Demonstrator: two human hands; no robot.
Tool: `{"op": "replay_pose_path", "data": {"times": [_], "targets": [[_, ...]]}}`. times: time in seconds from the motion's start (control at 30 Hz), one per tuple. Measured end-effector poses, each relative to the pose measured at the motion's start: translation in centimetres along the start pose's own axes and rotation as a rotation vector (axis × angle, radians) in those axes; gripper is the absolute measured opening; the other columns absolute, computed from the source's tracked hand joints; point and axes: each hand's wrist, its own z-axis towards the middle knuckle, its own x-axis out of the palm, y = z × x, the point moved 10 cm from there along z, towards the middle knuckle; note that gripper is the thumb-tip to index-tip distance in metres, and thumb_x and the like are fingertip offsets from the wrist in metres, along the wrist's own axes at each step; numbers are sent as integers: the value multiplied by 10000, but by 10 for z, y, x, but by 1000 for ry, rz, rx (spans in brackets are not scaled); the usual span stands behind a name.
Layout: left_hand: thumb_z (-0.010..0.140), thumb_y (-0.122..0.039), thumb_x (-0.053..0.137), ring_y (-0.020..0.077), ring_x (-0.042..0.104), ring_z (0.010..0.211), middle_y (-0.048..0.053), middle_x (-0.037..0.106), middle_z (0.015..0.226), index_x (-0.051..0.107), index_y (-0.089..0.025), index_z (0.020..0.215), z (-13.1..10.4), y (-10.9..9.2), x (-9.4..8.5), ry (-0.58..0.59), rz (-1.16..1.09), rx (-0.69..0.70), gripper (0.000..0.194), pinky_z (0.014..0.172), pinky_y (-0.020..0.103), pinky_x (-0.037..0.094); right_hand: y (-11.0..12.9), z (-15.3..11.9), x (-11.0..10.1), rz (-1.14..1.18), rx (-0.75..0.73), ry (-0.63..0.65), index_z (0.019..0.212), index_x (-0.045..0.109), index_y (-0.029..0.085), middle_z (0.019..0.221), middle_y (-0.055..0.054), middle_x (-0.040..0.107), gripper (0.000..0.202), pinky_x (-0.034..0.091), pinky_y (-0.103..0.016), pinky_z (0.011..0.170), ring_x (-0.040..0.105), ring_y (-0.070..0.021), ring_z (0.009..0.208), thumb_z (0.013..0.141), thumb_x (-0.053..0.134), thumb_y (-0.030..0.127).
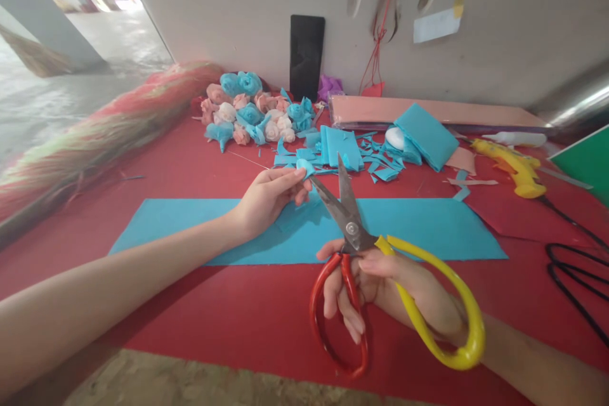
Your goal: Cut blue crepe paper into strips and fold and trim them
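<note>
My left hand (271, 198) pinches a small folded piece of blue crepe paper (305, 168) between thumb and fingers. In my right hand (404, 282) is a pair of scissors (352, 228) with one red and one yellow handle. Its blades are spread apart, and one tip points close to the pinched paper; I cannot tell whether they touch. Beneath both hands a long blue paper sheet (413, 222) lies flat across the red table. Just beyond are a folded blue paper stack (339, 147) and blue scraps (380, 162).
Blue, pink and white paper flowers (250, 114) are heaped at the back left, beside a black phone (307, 54) leaning on the wall. A yellow glue gun (516, 168) with a black cord (566, 266) lies at right. Bristly pink-green bundles (109, 120) line the left edge.
</note>
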Motion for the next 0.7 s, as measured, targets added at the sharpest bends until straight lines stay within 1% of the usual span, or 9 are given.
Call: {"op": "replay_pose_path", "data": {"times": [0.23,0.33,0.4,0.57,0.7], "targets": [[827,-310,619,107,509,583,-6,535,501,660,-122,647,-2,6,8,74,29,-51,263,639,233,373,4,0,2,-8,-29,-9,1093,598,171,853,-98,714,301,489,-269,589,614,-124,550,893,403,283],[823,-331,633,110,520,616,-9,538,526,655,-125,660,-4,8,12,102,8,-64,263,673,234,389,3,2,4,-10,-10,-13,1083,592,178,842,-87,708,284,490,-278,597,610,-126,552,892,428,309],[818,-342,642,110,521,639,-10,538,549,650,-130,663,-4,7,14,115,0,-63,262,691,232,395,3,3,3,-20,-10,-38,1048,586,179,811,-70,692,261,491,-275,593,601,-123,547,893,448,337],[829,-334,623,119,512,639,-2,524,557,627,-134,628,-4,4,15,101,16,-54,283,693,238,401,6,0,-3,-61,-81,-128,968,541,174,671,1,579,257,474,-225,507,536,-90,479,927,425,400],[837,-334,609,125,508,640,5,517,550,609,-137,593,-5,4,16,99,3,-57,313,689,235,406,0,-4,-7,-59,-41,-185,907,533,177,564,56,491,257,386,-152,388,420,-46,373,931,437,414]]}}
